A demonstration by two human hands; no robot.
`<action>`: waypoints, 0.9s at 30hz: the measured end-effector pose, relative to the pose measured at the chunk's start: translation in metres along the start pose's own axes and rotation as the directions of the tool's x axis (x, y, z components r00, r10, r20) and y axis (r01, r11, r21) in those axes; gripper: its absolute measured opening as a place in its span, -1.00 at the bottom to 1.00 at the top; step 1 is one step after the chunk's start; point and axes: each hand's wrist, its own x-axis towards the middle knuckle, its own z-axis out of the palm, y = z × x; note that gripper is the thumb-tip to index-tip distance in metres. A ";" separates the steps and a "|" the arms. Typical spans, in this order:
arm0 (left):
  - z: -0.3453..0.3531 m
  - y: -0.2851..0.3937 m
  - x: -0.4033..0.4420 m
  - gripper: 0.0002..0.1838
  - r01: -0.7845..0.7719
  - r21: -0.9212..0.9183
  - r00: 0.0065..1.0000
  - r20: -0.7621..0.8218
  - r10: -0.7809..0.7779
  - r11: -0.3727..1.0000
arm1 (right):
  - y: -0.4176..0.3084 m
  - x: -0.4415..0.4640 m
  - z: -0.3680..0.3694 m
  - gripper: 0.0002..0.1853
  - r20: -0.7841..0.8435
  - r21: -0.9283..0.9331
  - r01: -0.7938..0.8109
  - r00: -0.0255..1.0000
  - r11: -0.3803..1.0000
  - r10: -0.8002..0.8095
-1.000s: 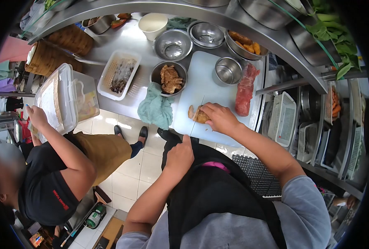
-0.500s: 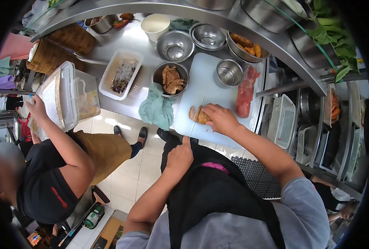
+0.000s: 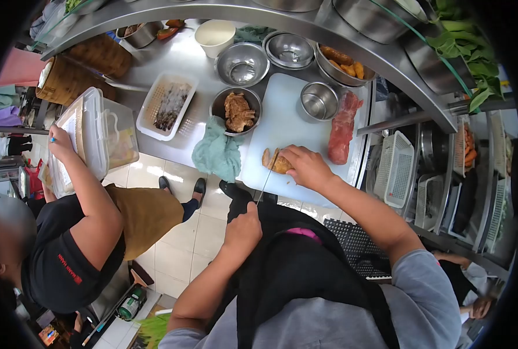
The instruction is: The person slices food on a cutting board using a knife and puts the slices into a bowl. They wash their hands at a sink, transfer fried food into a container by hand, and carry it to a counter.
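My left hand (image 3: 242,232) is closed around the handle of a knife (image 3: 265,185), its thin blade pointing up the picture. On a white cutting board (image 3: 282,110), the blade meets a browned piece of food (image 3: 281,165), maybe fried meat; I cannot tell its exact kind. At the blade's left side lies a cut slice (image 3: 265,157). The fingers of my right hand (image 3: 307,167) are bent over the browned piece and press it to the board. Further up the board are a small steel bowl (image 3: 319,101) and a long strip of raw red meat (image 3: 345,128).
Left of the board are a bowl of browned meat (image 3: 238,111), a green cloth (image 3: 217,150) and a white basket (image 3: 169,104) of shrimp-like food. A co-worker (image 3: 67,250) stands at left, holding a clear plastic box (image 3: 90,136). Shelves with baskets (image 3: 394,168) line the right.
My left hand and the knife have shifted slightly down and left, the blade now at the browned piece. My right hand stays on it. The co-worker's raised hand has moved slightly right.
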 end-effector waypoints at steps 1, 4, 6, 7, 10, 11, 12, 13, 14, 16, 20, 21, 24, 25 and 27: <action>0.009 -0.001 0.004 -0.85 0.006 0.003 1.000 0.002 -0.006 1.000 | 0.000 0.001 0.000 -0.44 0.011 0.010 -0.013 1.000 1.000 0.013; 0.038 -0.011 0.035 -0.84 -0.047 -0.025 0.992 -0.116 0.044 0.999 | 0.001 0.000 0.001 -0.44 0.000 0.042 -0.011 1.000 0.999 0.011; 0.035 -0.009 0.045 -0.75 -0.069 -0.027 0.985 -0.160 0.063 0.997 | 0.003 -0.003 0.001 -0.44 -0.016 0.054 0.002 1.000 0.999 -0.001; 0.028 -0.008 0.042 -0.75 -0.066 -0.033 0.984 -0.167 0.060 0.997 | 0.003 -0.005 0.001 -0.43 -0.019 0.073 -0.016 1.000 0.997 0.018; -0.002 -0.001 0.025 -0.76 -0.058 -0.001 0.987 -0.147 0.057 0.998 | 0.004 -0.003 0.000 -0.42 -0.017 0.084 -0.034 0.999 0.996 0.035; -0.009 0.003 0.018 -0.78 -0.049 -0.001 0.989 -0.137 0.048 0.999 | 0.004 -0.003 0.000 -0.43 -0.011 0.080 -0.037 0.999 0.996 0.038; -0.014 0.006 0.011 -0.79 -0.038 -0.001 0.991 -0.127 0.038 0.999 | 0.004 -0.003 0.000 -0.43 -0.009 0.082 -0.037 0.999 0.996 0.038; -0.018 0.009 0.005 -0.79 -0.037 0.000 0.991 -0.125 0.036 0.999 | 0.005 -0.001 0.000 -0.44 -0.001 0.076 -0.035 0.999 0.996 0.035; -0.019 0.012 0.000 -0.82 -0.036 0.005 0.993 -0.109 0.037 0.999 | 0.005 -0.001 0.000 -0.44 0.005 0.069 -0.032 0.999 0.997 0.032; -0.021 0.018 -0.007 -0.85 -0.041 0.012 0.995 -0.096 0.042 0.999 | 0.003 0.000 -0.003 -0.44 0.018 0.053 -0.037 0.999 0.998 0.037; -0.019 0.022 -0.016 -0.85 -0.027 0.004 0.997 -0.078 0.027 1.000 | 0.003 -0.001 -0.002 -0.46 0.018 0.034 -0.048 0.999 0.998 0.047; -0.018 0.022 -0.016 -0.85 -0.020 0.006 0.997 -0.071 0.020 1.000 | 0.002 0.000 -0.003 -0.46 0.017 0.034 -0.045 0.999 0.998 0.044; -0.017 0.024 -0.017 -0.85 -0.017 -0.007 0.998 -0.053 0.016 1.000 | 0.001 0.000 -0.004 -0.48 0.011 0.031 -0.031 0.999 0.999 0.031; -0.016 0.024 -0.015 -0.85 -0.016 -0.006 0.998 -0.054 0.016 1.000 | 0.001 0.000 -0.004 -0.48 0.012 0.031 -0.033 0.999 0.999 0.033; -0.011 0.024 -0.006 -0.85 -0.038 -0.021 0.996 -0.078 0.036 0.999 | 0.001 0.000 -0.004 -0.48 0.012 0.030 -0.039 0.999 0.999 0.038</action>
